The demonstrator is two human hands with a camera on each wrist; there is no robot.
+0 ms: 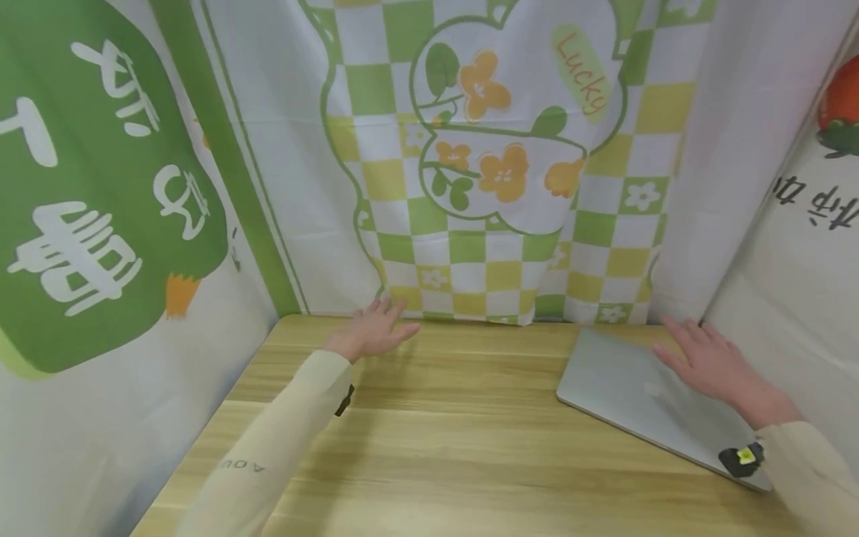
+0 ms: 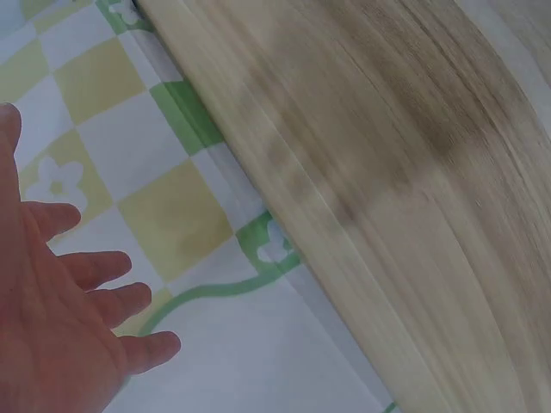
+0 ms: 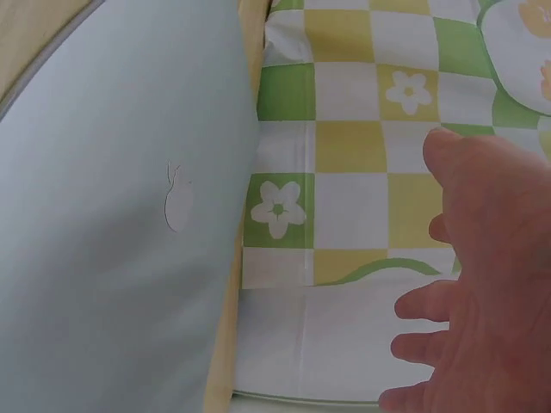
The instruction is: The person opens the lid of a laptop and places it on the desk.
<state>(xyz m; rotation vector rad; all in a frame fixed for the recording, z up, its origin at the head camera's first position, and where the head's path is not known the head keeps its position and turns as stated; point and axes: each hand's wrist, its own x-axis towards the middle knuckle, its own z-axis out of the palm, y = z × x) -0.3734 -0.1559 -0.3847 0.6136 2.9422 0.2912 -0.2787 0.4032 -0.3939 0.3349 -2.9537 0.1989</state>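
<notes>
Silver laptop lies flat on the wood-grain counter, lid side up w/ a pale logo on top. Its long axis runs diag., rear left to front right, so the near long edge slants & one short end faces roughly left; can't tell which long edge has the hinge. Right hand overlaps the laptop's rear right part in head view, fingers straight & spread apart, thumb out to the side, gripping nothing; in the right wrist cam its fingers show against the checked cloth, off to one side of the laptop. Left hand is well left of the laptop, nr the counter's rear edge, fingers also straight & apart, holding nothing; can't tell if they touch the cloth. Dark wrist device w/ a yellow-green patch overlaps the laptop's front right end. Cloth hangs behind the laptop, green/yellow/white checks w/ orange flowers & a "Lucky" label. Far left of the laptop: green panel w/ white characters. Right of it: pale cloth w/ dark characters & a red fruit print.
</notes>
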